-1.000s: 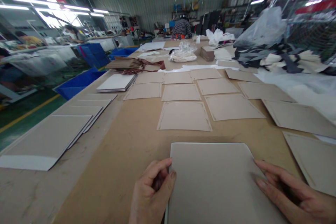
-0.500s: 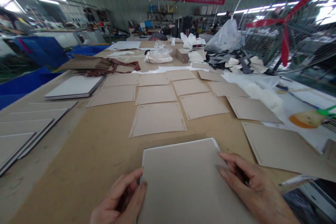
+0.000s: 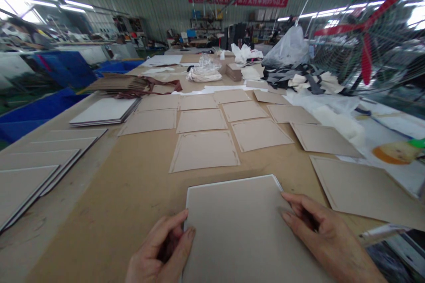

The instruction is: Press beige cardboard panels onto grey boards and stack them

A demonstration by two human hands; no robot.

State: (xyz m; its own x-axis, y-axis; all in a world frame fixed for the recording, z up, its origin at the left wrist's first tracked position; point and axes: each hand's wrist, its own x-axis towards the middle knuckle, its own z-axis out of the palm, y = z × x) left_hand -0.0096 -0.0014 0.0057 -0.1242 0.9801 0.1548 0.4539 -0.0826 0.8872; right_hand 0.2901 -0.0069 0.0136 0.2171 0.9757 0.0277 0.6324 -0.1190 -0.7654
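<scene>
A flat beige panel (image 3: 239, 230) with a pale edge lies in front of me, its near part cut off by the frame. My left hand (image 3: 164, 247) grips its left edge, thumb on top and fingertips at the side. On the opposite edge my right hand (image 3: 322, 230) has its thumb on the face and its index finger along the rim. Just beyond the panel lies a loose beige sheet (image 3: 206, 152) with darker smudged margins. Another such sheet (image 3: 361, 190) lies close to my right hand.
Several more beige sheets (image 3: 201, 120) lie in rows across the table. At left are overlapping panels (image 3: 29, 181) and a white-topped stack (image 3: 102, 110). A brush (image 3: 396, 152) with a green handle, fabric scraps (image 3: 299, 77) and a red-bladed fan (image 3: 365, 31) are at right.
The whole view has shifted, so everything sits slightly further right in the picture. Both hands keep the same hold on the panel.
</scene>
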